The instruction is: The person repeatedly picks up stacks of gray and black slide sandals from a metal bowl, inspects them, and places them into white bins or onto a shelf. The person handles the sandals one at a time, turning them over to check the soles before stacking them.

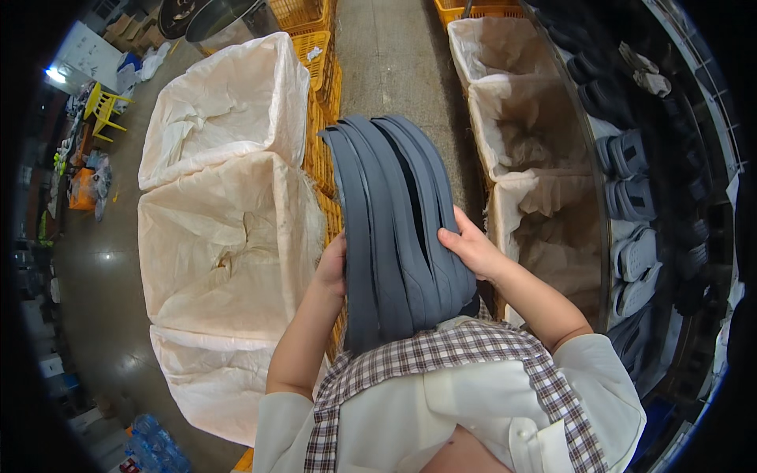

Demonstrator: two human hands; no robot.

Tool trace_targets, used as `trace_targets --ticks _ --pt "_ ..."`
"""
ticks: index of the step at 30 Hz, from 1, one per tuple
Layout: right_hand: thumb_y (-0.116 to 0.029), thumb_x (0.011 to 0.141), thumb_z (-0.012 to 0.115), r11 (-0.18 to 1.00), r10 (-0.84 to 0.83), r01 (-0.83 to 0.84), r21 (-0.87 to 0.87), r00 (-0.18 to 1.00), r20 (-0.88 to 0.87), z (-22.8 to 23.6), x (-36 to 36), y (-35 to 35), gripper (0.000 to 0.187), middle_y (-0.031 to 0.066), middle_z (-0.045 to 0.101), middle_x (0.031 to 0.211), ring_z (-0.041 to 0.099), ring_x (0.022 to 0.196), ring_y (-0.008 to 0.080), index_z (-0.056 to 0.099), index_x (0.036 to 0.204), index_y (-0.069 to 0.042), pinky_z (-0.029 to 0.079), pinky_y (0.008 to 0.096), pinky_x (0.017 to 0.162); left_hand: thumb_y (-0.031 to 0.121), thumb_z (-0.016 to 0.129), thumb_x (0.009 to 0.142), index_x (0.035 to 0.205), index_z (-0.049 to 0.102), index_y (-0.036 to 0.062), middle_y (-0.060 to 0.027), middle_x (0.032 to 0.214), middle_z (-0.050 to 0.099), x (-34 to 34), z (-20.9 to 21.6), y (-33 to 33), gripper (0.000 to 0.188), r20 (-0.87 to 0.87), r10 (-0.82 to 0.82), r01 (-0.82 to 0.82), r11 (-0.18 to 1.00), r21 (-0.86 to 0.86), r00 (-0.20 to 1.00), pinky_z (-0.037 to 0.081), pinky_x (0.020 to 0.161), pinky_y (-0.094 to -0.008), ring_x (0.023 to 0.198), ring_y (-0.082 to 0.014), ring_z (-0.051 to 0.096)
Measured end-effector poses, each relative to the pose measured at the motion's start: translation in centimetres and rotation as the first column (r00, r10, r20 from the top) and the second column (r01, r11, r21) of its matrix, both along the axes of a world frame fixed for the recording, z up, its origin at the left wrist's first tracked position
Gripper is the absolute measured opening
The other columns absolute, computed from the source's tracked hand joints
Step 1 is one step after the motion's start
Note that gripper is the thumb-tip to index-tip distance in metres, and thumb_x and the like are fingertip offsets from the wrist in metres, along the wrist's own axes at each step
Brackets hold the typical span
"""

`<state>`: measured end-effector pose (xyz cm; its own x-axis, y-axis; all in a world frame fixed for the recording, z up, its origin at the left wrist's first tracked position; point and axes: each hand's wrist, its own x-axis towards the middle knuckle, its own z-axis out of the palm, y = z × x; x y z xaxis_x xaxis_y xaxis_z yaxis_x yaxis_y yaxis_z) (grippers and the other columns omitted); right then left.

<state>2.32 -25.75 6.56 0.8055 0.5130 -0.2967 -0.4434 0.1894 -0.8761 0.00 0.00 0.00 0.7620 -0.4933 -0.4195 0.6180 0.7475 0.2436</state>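
A thick stack of blue-grey, long curved pieces (386, 213), soft-looking and nested side by side, is held in front of my chest. They look like shoe parts, but their exact kind cannot be told. My left hand (333, 264) grips the stack's left side, its fingers partly hidden behind it. On the opposite side my right hand (470, 244) is wrapped round the edge, with the thumb on top. A dark gap runs lengthwise between two of the pieces. The stack's near end almost touches my checked apron (441, 347).
Yellow crates with pale cloth liners stand on my left (213, 268) and right (544, 134). Between them a concrete aisle (378, 63) runs ahead. Grey and white shoes (637, 252) sit on a rack at the far right. A yellow chair (102, 110) stands far left.
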Motion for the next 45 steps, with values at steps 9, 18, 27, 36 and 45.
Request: trace_targets --ticks 9,18,27,36,45 --pt "-0.053 0.082 0.059 0.991 0.129 -0.133 -0.030 0.986 -0.103 -2.5 6.4 4.2 0.091 0.0172 0.031 0.140 0.032 0.129 0.0245 0.017 0.141 0.001 0.029 0.0365 0.106 0.014 0.043 0.095 0.130 0.037 0.0064 -0.0122 0.121 0.052 5.9 4.7 2.5 0.037 0.105 -0.015 0.003 0.994 0.110 0.994 0.050 0.086 -0.0388 0.103 -0.0239 0.057" --pt "-0.062 0.076 0.052 0.958 0.287 -0.266 0.107 0.885 -0.367 -10.5 18.3 1.1 0.084 0.0151 0.055 0.123 0.056 0.110 0.0271 0.040 0.133 -0.002 0.046 0.0396 0.093 0.011 0.069 0.077 0.140 0.009 0.0002 -0.0209 0.139 0.026 11.8 5.0 -5.4 0.088 0.171 0.261 -0.311 0.765 0.565 0.950 0.027 0.106 -0.0427 0.127 -0.0323 0.032" --pt "-0.042 0.093 0.046 0.581 0.810 -0.751 0.313 0.498 -0.308 -13.1 24.0 -0.6 0.060 0.0123 0.044 0.135 0.046 0.118 0.0197 0.034 0.137 -0.003 0.035 0.0366 0.102 0.032 0.076 0.069 0.138 0.031 0.0030 -0.0178 0.133 0.044 24.8 8.7 4.4 0.088 -0.024 -0.973 0.052 -0.013 0.999 0.229 0.037 0.099 -0.0322 0.120 -0.0261 0.046" --pt "-0.051 0.092 0.041 0.366 0.918 -0.930 0.042 0.353 -0.180 -9.2 33.8 0.7 0.068 0.0119 0.041 0.135 0.041 0.122 0.0198 0.028 0.139 -0.005 0.033 0.0367 0.102 0.014 0.073 0.074 0.134 0.038 0.0061 -0.0072 0.123 0.051 22.9 4.1 2.5 0.070 -0.005 -0.754 0.288 0.246 0.926 0.657 0.034 0.099 -0.0290 0.115 -0.0167 0.046" --pt "-0.035 0.091 0.052 0.903 -0.235 0.235 -0.360 0.971 0.045 -9.2 46.2 -7.6 0.030 -0.0005 0.060 0.098 0.055 0.083 0.0079 0.051 0.110 -0.011 0.041 0.0237 0.067 0.008 0.070 0.075 0.135 0.031 -0.0034 -0.0139 0.126 0.047 34.9 7.0 19.6 0.072 0.401 0.181 -0.428 0.147 0.892 0.898 0.041 0.095 -0.0337 0.112 -0.0237 0.049"
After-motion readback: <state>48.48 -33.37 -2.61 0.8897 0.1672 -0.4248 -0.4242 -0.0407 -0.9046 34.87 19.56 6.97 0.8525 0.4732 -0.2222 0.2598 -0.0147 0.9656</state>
